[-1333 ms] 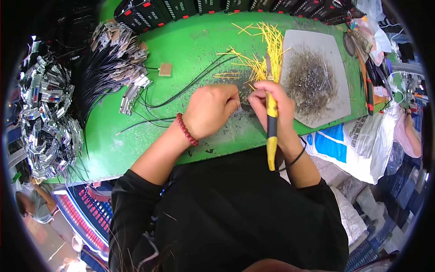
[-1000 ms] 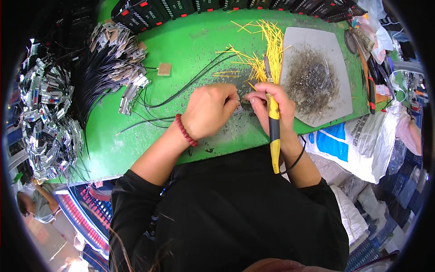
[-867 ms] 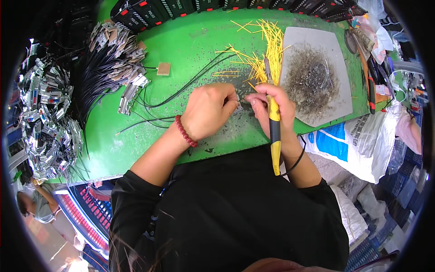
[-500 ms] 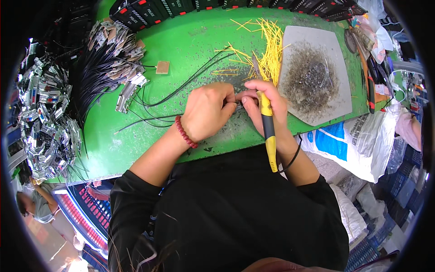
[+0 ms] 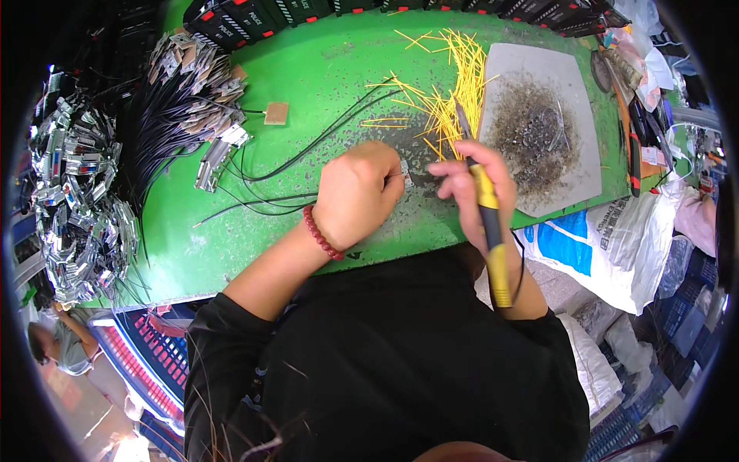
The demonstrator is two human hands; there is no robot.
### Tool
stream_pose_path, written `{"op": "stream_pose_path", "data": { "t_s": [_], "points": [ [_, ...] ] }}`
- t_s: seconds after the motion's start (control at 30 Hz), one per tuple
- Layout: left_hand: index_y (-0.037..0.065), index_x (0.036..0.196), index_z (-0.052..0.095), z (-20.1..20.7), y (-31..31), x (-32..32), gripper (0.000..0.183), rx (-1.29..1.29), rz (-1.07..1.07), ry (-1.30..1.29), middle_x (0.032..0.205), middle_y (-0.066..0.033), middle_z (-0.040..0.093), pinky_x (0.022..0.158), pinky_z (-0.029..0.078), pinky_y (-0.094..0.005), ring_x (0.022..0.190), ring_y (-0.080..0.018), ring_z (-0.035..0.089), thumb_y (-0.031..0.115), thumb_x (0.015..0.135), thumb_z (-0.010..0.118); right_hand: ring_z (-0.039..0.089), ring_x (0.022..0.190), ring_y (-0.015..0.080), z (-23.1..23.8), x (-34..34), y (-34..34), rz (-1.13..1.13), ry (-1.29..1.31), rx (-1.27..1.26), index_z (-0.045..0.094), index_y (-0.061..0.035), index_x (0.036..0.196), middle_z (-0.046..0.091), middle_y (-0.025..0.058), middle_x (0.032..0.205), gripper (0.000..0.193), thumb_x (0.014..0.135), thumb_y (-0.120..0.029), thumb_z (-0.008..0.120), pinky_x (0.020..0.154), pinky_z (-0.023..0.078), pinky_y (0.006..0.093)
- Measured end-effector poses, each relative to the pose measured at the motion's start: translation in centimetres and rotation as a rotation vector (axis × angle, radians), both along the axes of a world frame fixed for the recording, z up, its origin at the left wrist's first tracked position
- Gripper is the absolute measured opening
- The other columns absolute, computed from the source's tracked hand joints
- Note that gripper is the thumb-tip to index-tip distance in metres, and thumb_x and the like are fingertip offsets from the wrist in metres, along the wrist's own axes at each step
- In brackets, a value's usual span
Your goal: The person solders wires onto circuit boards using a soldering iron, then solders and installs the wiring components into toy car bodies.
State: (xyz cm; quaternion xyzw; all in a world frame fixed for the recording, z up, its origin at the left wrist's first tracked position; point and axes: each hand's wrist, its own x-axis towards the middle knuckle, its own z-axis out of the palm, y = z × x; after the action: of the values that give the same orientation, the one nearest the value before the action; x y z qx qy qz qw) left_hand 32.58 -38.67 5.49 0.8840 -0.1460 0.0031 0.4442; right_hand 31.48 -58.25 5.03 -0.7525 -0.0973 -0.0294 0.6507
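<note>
My right hand [image 5: 471, 189] grips a yellow-and-black soldering iron [image 5: 490, 219] like a pen, its tip pointing away from me toward a pile of thin yellow wires [image 5: 466, 85]. The index and middle fingers reach out to the left. My left hand [image 5: 358, 189] is closed, thumb against the curled fingers, low over the green table [image 5: 254, 262]. A small pale piece [image 5: 407, 173] shows just beyond its fingertips; what the fingers hold is mostly hidden. Black cables [image 5: 296, 154] run to the left hand from a silver metal part [image 5: 219, 160] on the left.
A small square copper-coloured plate [image 5: 276, 113] lies beyond the cables. Bundled black cables with plates [image 5: 200, 100] and heaped silver parts [image 5: 81, 200] fill the left. On the right rests a grey board [image 5: 539, 61] covered in dark debris. Black boxes [image 5: 308, 9] line the far edge.
My right hand and the soldering iron have moved right, away from my left hand, and the right fingers have spread. The left hand has stayed nearly in place, turning slightly.
</note>
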Motion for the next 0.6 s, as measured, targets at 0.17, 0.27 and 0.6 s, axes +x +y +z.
{"op": "stream_pose_path", "data": {
  "t_s": [0.17, 0.27, 0.6],
  "points": [
    [0.002, 0.073, 0.059, -0.2, -0.2, 0.1, 0.008, 0.071, -0.060, -0.095, 0.074, -0.0131, 0.062, 0.063, 0.050, -0.0384, 0.070, -0.0316, 0.062, -0.002, 0.072, 0.066, 0.058, 0.066, 0.0104, -0.3, -2.4, -2.7, 0.096, 0.137, 0.168, 0.055, 0.0019, 0.131, 0.069, 0.0106, 0.086, 0.057, 0.096, -0.043, 0.058, 0.061, 0.047, 0.0239],
    [0.002, 0.072, 0.059, -0.2, 0.1, 0.0, 0.009, 0.013, -0.111, -0.077, 0.073, -0.0129, 0.061, 0.063, 0.050, -0.0384, 0.070, -0.0318, 0.061, -0.002, 0.071, 0.066, 0.057, 0.070, 0.0125, -1.0, -3.0, -3.3, 0.006, -0.059, 0.103, 0.064, 0.0052, 0.118, 0.066, 0.0101, 0.088, 0.059, 0.095, -0.049, 0.056, 0.064, 0.044, 0.0267],
    [0.001, 0.070, 0.056, 0.0, -0.6, -0.1, 0.010, 0.115, -0.049, -0.076, 0.073, -0.0135, 0.059, 0.061, 0.049, -0.0400, 0.069, -0.0331, 0.059, -0.002, 0.071, 0.066, 0.045, 0.066, 0.0045, -1.9, -3.7, -2.6, -0.076, 0.022, 0.238, 0.050, -0.0018, 0.097, 0.055, 0.0027, 0.080, 0.026, 0.084, -0.009, 0.072, 0.059, 0.037, 0.0205]
  ]
}}
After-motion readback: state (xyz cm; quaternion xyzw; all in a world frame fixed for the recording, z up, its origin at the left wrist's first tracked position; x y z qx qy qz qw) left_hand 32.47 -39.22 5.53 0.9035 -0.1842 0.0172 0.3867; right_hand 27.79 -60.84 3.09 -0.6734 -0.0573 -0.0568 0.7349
